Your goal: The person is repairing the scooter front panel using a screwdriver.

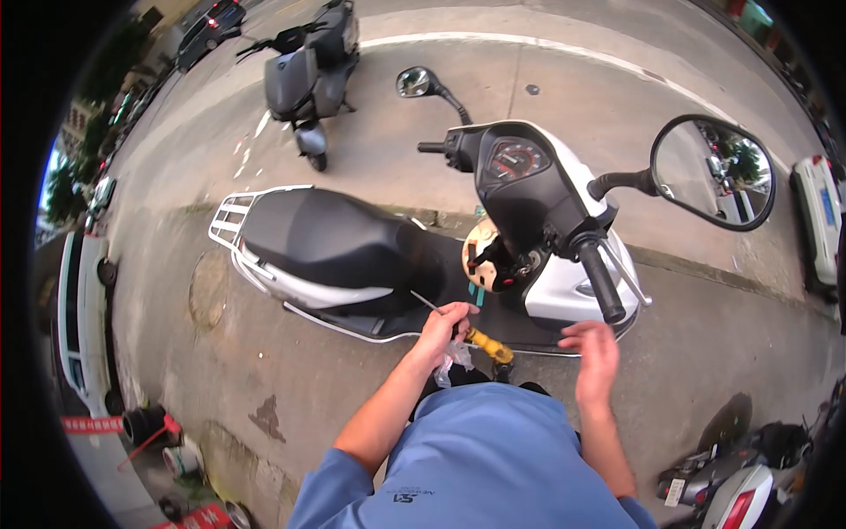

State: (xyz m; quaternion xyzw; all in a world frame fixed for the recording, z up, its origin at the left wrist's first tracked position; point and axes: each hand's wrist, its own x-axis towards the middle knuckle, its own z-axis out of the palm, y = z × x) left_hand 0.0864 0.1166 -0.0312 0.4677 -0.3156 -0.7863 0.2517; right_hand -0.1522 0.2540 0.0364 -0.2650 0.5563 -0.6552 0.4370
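My left hand [443, 331] is closed around a screwdriver [490, 345] with a yellow handle. Its thin metal shaft points up and left toward the scooter seat. A crumpled clear plastic bag [456, 363] hangs under the same hand. My right hand [596, 354] holds nothing, its fingers apart, just below the black handlebar grip [603, 280]. In front of me stands a white and black scooter [564, 295], with its black seat [326, 242] to the left and its dashboard [516, 160] to the right. A cream helmet [480, 249] sits by the footwell, partly hidden by the scooter's front.
Round mirrors [716, 173] stick out from the handlebar. A grey scooter [304, 79] is parked beyond. Another motorbike [736, 485] stands at the lower right. A white van [75, 317] is at the left and a white car [818, 220] at the right.
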